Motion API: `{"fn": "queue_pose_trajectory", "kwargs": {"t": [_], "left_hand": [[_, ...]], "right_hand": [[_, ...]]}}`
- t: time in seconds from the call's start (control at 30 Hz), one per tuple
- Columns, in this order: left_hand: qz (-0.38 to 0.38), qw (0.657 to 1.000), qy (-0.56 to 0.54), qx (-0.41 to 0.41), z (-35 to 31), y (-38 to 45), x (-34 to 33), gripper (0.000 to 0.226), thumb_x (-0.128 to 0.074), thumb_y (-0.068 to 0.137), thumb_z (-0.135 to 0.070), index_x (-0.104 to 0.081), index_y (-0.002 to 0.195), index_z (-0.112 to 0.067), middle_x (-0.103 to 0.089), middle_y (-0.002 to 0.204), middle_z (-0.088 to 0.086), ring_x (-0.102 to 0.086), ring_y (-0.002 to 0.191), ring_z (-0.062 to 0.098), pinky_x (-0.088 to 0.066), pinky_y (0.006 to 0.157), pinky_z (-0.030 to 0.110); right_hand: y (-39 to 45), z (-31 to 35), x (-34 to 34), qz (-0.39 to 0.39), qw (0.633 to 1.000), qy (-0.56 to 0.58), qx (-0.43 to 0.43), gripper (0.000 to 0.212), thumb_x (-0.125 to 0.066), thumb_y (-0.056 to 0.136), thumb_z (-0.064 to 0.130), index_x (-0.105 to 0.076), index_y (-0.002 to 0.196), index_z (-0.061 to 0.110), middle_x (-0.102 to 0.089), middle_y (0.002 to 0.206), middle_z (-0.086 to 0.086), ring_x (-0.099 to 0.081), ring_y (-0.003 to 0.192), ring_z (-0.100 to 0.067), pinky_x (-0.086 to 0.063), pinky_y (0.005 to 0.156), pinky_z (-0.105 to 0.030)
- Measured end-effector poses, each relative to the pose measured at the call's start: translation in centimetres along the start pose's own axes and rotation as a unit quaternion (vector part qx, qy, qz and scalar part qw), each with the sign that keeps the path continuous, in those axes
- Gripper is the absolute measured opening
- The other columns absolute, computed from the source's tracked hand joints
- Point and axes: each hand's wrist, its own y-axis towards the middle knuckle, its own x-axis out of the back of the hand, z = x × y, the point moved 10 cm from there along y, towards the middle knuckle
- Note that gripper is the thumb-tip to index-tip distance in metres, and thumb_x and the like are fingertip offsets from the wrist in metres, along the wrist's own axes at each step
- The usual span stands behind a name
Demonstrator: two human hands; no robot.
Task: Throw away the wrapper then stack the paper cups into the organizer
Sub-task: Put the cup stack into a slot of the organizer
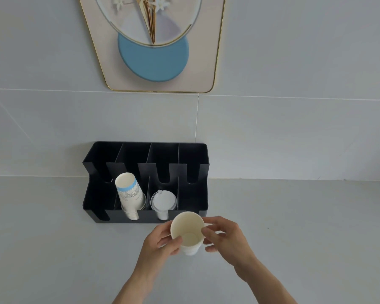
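Head view showed us holding a small stack of paper cups (188, 232) in both hands, just in front of the black organizer (197, 159) on the grey surface (53, 249). Our left hand (162, 242) was closed on the stack's left side, thumb over the rim; our right hand (224, 236) pinched the right side of the rim with its fingertips. Mouth of the top cup faced up toward us, empty inside. No wrapper was visible anywhere, so we judged the throw-away step done, though no bin was in view to confirm it. In the organizer, the second compartment from the left already held a tilted stack of printed cups (129, 194), and the third held clear lids (163, 200). The far left and far right compartments looked empty. We judged the stacking partly done: the held cups were not yet in any slot, and still had to go in, likely onto the printed stack or into a free compartment.
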Motion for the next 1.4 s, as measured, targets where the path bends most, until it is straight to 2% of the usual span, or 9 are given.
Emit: {"fn": "queue_pose_trajectory", "kwargs": {"t": [0.13,0.27,0.47,0.67,0.77,0.93,1.13,1.27,1.4], "left_hand": [[0.003,0.999,0.002,-0.043,-4.5,1.3,-0.2,0.056,-0.082,0.071,-0.038,-0.069,0.124,-0.027,-0.077,0.116,-0.005,-0.072,0.108,0.015,-0.063,0.080,0.031],[-0.003,0.996,0.005,-0.091,-9.0,2.8,-0.4,0.053,-0.082,0.071,-0.048,-0.071,0.120,-0.031,-0.074,0.119,-0.010,-0.071,0.109,0.012,-0.062,0.079,0.028],[-0.032,0.993,-0.012,-0.111,-11.7,5.5,-0.1,0.033,-0.083,0.085,-0.027,-0.069,0.114,-0.027,-0.076,0.112,-0.013,-0.074,0.102,0.007,-0.061,0.073,0.022],[-0.040,0.995,0.001,-0.090,-10.1,7.5,-0.5,0.033,-0.082,0.084,-0.027,-0.067,0.113,-0.033,-0.075,0.111,-0.021,-0.072,0.102,0.001,-0.059,0.083,0.028],[-0.039,0.996,0.014,-0.080,-9.0,8.2,-0.6,0.034,-0.082,0.084,-0.028,-0.066,0.113,-0.033,-0.074,0.110,-0.023,-0.070,0.101,-0.005,-0.056,0.082,0.024],[-0.044,0.997,0.029,-0.057,-7.1,9.4,-0.8,0.036,-0.081,0.085,-0.023,-0.065,0.118,-0.026,-0.075,0.115,-0.010,-0.070,0.100,-0.006,-0.057,0.086,0.026],[-0.049,0.996,0.058,-0.039,-5.3,10.5,-0.9,0.036,-0.078,0.088,-0.020,-0.066,0.121,-0.022,-0.074,0.115,-0.009,-0.069,0.094,-0.010,-0.052,0.076,0.018],[-0.063,0.992,0.100,-0.039,-4.4,11.1,-0.7,0.035,-0.078,0.088,-0.019,-0.067,0.121,-0.021,-0.075,0.113,-0.008,-0.069,0.094,-0.009,-0.053,0.078,0.016],[-0.073,0.985,0.148,-0.041,-3.8,11.4,-0.6,0.036,-0.079,0.086,-0.021,-0.067,0.121,-0.021,-0.075,0.107,-0.011,-0.067,0.090,-0.012,-0.053,0.068,0.008]], "right_hand": [[0.9,4.3,1.5,-0.019,0.999,0.016,0.026,0.017,-0.073,0.092,0.021,-0.079,0.100,0.034,-0.078,0.087,0.000,-0.077,0.076,-0.018,-0.063,0.065,-0.027],[2.3,8.4,2.6,-0.031,0.998,0.030,0.052,0.015,-0.072,0.093,0.024,-0.078,0.103,0.033,-0.078,0.090,-0.004,-0.078,0.079,-0.023,-0.063,0.066,-0.028],[4.9,11.3,3.2,-0.051,0.996,0.031,0.069,0.014,-0.070,0.093,0.026,-0.077,0.104,0.031,-0.077,0.091,-0.006,-0.077,0.081,-0.026,-0.066,0.069,-0.032],[7.1,9.4,3.0,-0.064,0.997,0.015,0.044,0.017,-0.067,0.094,0.022,-0.075,0.108,0.029,-0.077,0.090,-0.005,-0.077,0.079,-0.023,-0.063,0.065,-0.028],[7.9,8.1,2.9,-0.070,0.997,0.001,0.028,0.018,-0.066,0.094,0.021,-0.074,0.109,0.028,-0.077,0.089,-0.004,-0.076,0.081,-0.025,-0.065,0.067,-0.031],[9.3,6.2,2.8,-0.075,0.997,-0.017,-0.004,0.018,-0.065,0.094,0.021,-0.073,0.109,0.027,-0.078,0.090,-0.004,-0.074,0.077,-0.020,-0.066,0.071,-0.036],[10.4,4.4,2.6,-0.087,0.994,-0.052,-0.034,0.018,-0.065,0.093,0.021,-0.073,0.108,0.027,-0.078,0.086,-0.006,-0.076,0.083,-0.033,-0.064,0.080,-0.051],[10.7,3.6,2.3,-0.088,0.992,-0.075,-0.046,0.021,-0.064,0.091,0.018,-0.073,0.109,0.027,-0.078,0.088,-0.005,-0.075,0.085,-0.029,-0.064,0.080,-0.051],[11.0,3.1,1.9,-0.089,0.991,-0.092,-0.050,0.024,-0.064,0.092,0.016,-0.073,0.111,0.025,-0.077,0.094,-0.005,-0.073,0.089,-0.027,-0.063,0.082,-0.050]]}}
